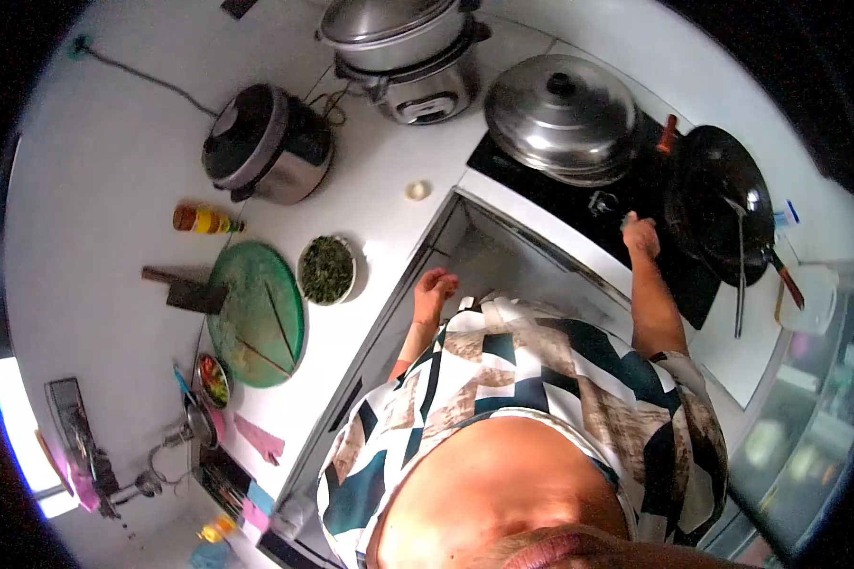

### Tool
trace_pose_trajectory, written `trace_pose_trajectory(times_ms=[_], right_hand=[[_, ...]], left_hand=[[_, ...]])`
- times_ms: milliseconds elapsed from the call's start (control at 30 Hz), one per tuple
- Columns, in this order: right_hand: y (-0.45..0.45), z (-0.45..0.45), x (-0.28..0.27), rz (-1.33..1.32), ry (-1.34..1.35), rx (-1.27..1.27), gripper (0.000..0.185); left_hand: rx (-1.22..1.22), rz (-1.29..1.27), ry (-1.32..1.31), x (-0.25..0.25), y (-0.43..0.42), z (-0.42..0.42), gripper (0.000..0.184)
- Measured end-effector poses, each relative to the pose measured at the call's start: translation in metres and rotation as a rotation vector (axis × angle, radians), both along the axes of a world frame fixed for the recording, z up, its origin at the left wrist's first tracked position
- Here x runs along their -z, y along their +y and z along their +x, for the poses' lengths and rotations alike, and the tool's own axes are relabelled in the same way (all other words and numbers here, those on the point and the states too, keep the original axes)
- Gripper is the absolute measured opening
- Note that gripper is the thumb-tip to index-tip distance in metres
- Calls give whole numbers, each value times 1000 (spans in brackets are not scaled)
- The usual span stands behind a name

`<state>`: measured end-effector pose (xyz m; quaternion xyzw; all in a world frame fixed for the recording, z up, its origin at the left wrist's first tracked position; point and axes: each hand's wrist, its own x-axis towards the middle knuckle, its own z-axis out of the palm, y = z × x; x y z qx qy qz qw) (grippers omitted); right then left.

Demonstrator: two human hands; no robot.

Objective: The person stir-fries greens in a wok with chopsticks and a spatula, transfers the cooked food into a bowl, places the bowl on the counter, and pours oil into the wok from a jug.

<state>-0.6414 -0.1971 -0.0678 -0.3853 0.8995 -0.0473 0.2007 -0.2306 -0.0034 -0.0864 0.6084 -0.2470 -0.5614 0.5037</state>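
Note:
My right hand (640, 235) reaches to the front edge of the black cooktop (693, 289), its fingers closed at the control panel. What they grip, if anything, is hidden under them; a stove knob (602, 202) shows just to the left. Beyond it, a large lidded steel pot (565, 109) sits on one burner. A dark wok (716, 190) with a metal spatula (740, 251) in it rests on the other side. My left hand (435, 287) hangs in front of the counter, fingers loosely bent and a little apart, with nothing visible in them.
Left along the counter (380, 180) are a bowl of chopped greens (328, 270), a green cutting board (254, 327), a cleaver (192, 292), a sauce bottle (204, 219) and a rice cooker (273, 142). A stacked steamer (413, 76) stands in the corner. Glass shelves (797, 398) lie to the right.

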Motion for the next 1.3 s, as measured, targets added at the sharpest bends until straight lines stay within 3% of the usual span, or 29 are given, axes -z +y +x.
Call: trace_pose_trajectory(times_ms=[267,333,367,400,467,567,867,933,1033,1167,1267,1300], right_hand=[[1,11,8,36,76,85,66],[-1,0,15,-49,74,79,55],[-5,-8,27,-56,95,15,50],[1,-10,9,9,128,-220,49],[-7,-28,44,-108,74,-28,49],[1,-45,39,-183,112,-105,43],[4,-60,18,-223,264,-309,36],[4,-56,7,-218,282,-345,36],[1,-53,0,-214,314,-407,35],[-1,-56,4,-293,382,-536,35],[1,-55,16,-289,438,-599,35],[0,-55,17,-284,460,-612,35]], left_hand=[[33,34,-69,37,16,50,27],[-15,24,19,68,16,42,28],[30,10,10,69,15,36,30],[69,-9,-16,69,16,29,31],[266,-140,12,91,17,41,31],[390,-160,-25,104,18,31,31],[434,-71,-169,93,-11,-7,30],[383,-102,-107,97,-11,-18,34],[563,-298,-189,105,-24,-18,36],[423,-94,156,103,-21,-36,27],[527,-179,-137,131,-16,-35,22],[527,-144,-151,99,-19,-43,21]])
